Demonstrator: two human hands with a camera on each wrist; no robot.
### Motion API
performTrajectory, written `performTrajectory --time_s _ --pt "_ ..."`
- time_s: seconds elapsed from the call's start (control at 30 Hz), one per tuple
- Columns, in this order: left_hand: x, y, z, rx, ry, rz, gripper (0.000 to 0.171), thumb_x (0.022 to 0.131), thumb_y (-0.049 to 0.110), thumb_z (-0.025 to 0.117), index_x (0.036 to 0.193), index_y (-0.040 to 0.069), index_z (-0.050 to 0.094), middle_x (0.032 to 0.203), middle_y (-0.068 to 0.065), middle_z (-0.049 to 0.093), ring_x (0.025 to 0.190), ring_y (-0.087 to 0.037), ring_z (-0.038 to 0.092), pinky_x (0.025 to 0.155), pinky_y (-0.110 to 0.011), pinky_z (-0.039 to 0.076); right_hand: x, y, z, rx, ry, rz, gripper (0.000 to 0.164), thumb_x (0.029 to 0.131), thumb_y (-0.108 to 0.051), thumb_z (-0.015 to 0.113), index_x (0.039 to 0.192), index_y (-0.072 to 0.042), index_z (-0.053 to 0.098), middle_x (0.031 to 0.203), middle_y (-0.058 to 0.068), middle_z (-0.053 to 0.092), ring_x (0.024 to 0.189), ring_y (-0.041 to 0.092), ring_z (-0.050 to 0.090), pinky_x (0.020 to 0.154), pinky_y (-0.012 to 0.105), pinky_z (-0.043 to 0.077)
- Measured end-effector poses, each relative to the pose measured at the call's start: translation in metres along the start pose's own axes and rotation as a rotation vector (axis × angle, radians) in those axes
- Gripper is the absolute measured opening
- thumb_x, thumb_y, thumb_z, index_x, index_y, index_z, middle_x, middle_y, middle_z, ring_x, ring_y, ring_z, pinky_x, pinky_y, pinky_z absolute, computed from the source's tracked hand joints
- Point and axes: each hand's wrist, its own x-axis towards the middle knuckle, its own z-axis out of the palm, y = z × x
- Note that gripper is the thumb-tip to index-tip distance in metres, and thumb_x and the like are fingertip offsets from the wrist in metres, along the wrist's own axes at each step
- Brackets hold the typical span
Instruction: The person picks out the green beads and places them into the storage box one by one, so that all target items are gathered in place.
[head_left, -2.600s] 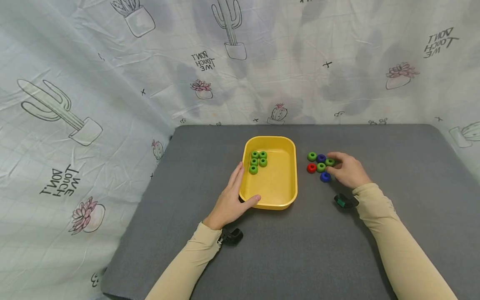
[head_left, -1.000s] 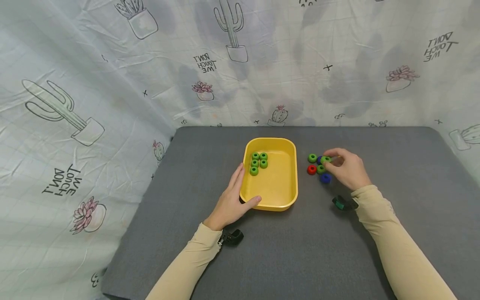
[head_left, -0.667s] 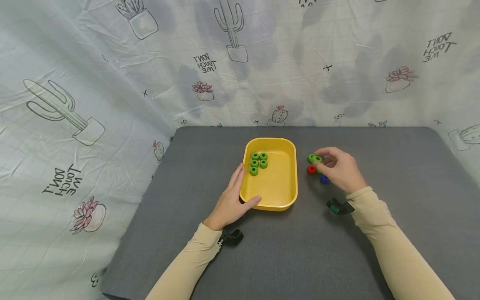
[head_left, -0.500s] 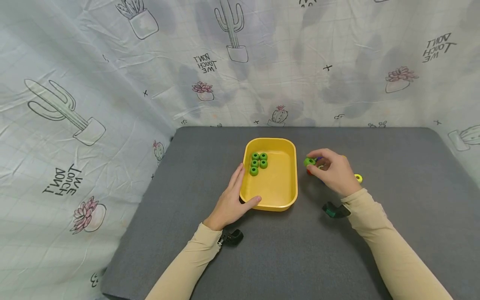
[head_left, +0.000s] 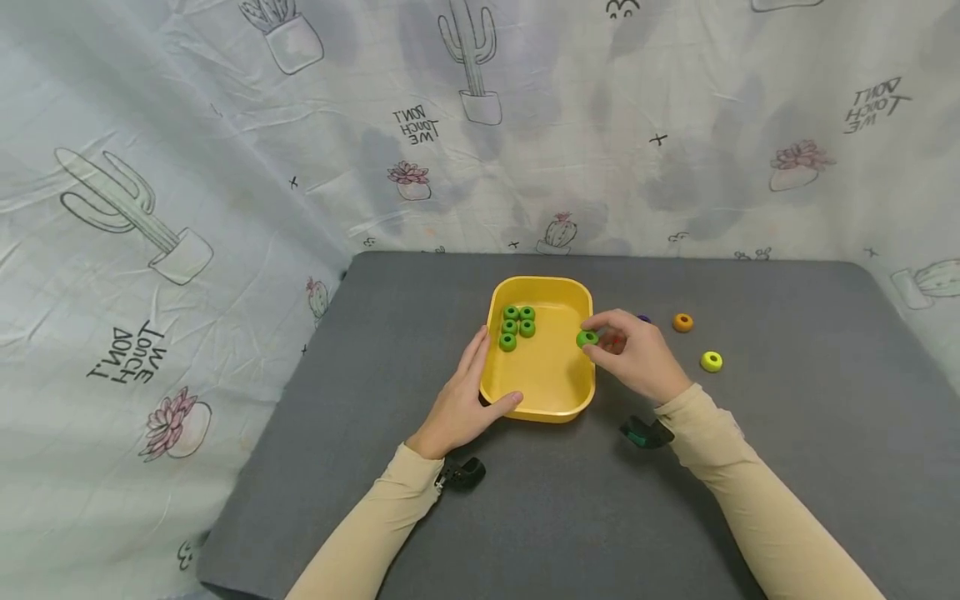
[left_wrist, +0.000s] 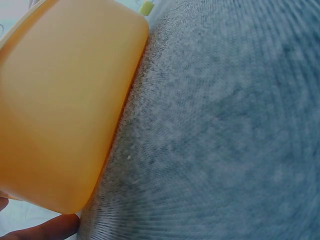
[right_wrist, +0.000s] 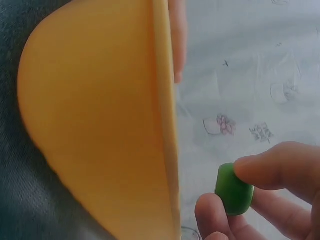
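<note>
Green bead pinched in right hand at right rim of yellow tray, not yet released; left hand rests, fingers straight, against its left side. Five green beads already inside; orange bead, yellow bead and partly hidden others outside.

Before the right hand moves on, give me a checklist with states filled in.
1. Held green bead gripped: ok, the right hand pinches it.
2. Bead above the yellow tray's rim: ok, judging by the right wrist view.
3. Bead well inside the rim: not ok, it is at the right edge.
4. Left hand on the tray: ok, touching its left side.
5. Room inside: ok, bare floor shows beside five green beads.
6. Blue bead clear of the right hand: cannot tell, mostly hidden.
</note>
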Motion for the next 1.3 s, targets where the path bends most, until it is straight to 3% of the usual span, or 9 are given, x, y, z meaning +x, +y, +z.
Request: performTrajectory --time_s 0.23,0.43,0.83,1.03,1.3 --pt "0.003 0.001 0.000 -0.010 -0.007 -0.005 0.105 0.094 0.065 0.065 0.170 0.022 0.006 0.175 0.019 -0.003 0.158 -0.021 0.027 0.119 -0.057 0.037 0.017 -0.008 0.009 0.016 -0.065 0.023 0.027 0.095 -0.010 0.076 0.121 -0.005 0.071 0.118 0.014 0.071 0.091 0.026 0.070 0.079 0.038 0.059" --pt "0.005 0.002 0.000 -0.004 -0.010 -0.015 0.106 0.094 0.067 0.063 0.170 0.021 0.006 0.175 0.017 -0.002 0.158 -0.021 0.026 0.120 -0.057 0.036 0.037 -0.018 0.016 0.034 -0.140 0.069 0.029 0.098 -0.013 0.073 0.125 -0.005 0.070 0.127 0.016 0.070 0.100 0.031 0.071 0.084 0.046 0.061" --pt "0.004 0.000 0.000 0.012 -0.008 -0.020 0.105 0.094 0.068 0.062 0.170 0.020 0.006 0.176 0.015 -0.002 0.158 -0.022 0.028 0.119 -0.059 0.037 0.064 -0.032 0.033 0.002 -0.228 0.090 0.033 0.096 -0.007 0.073 0.129 -0.003 0.069 0.127 0.015 0.070 0.102 0.031 0.069 0.088 0.045 0.059" --pt "0.001 0.000 0.001 -0.008 -0.013 -0.020 0.105 0.094 0.067 0.063 0.170 0.022 0.005 0.175 0.017 -0.002 0.157 -0.023 0.029 0.119 -0.058 0.037 0.074 -0.029 0.045 -0.042 -0.258 0.118 0.030 0.096 -0.007 0.074 0.125 -0.003 0.070 0.122 0.016 0.070 0.100 0.031 0.067 0.091 0.044 0.057" --pt "0.001 0.001 0.001 -0.013 -0.013 -0.010 0.105 0.094 0.066 0.064 0.170 0.022 0.005 0.175 0.019 -0.003 0.158 -0.021 0.026 0.120 -0.057 0.036 0.082 -0.024 0.056 -0.139 -0.295 0.134 0.028 0.096 -0.008 0.075 0.122 -0.002 0.069 0.122 0.018 0.070 0.112 0.033 0.066 0.099 0.046 0.055"
